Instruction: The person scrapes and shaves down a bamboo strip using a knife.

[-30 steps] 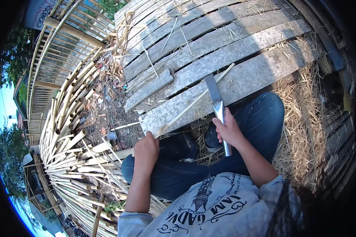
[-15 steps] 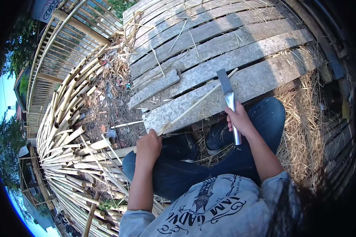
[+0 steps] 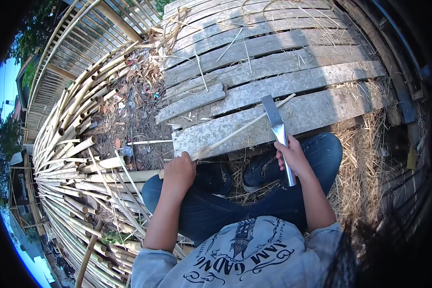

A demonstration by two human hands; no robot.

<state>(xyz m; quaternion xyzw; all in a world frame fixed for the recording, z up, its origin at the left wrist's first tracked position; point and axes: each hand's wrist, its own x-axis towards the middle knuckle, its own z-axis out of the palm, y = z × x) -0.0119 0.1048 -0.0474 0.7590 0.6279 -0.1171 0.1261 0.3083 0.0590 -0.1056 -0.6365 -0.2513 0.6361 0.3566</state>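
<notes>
My left hand is closed round the near end of a long, thin bamboo strip. The strip slants away to the right over the edge of a slatted wooden platform. In my right hand is a chopping knife with a dark, squared blade and a shiny metal tube handle. The blade lies over the strip near its far end; whether it presses into the strip I cannot tell. My fingers wrap the handle, whose butt sticks out below my hand.
Cut bamboo poles are heaped at the left, with a bamboo fence beyond. A short loose board and thin strips lie on the platform, which has gaps between its planks. Straw-like shavings cover the ground at the right.
The view has shifted slightly, so the platform appears lower. Both hands keep their grips, and the knife blade stays over the strip near its far end.
</notes>
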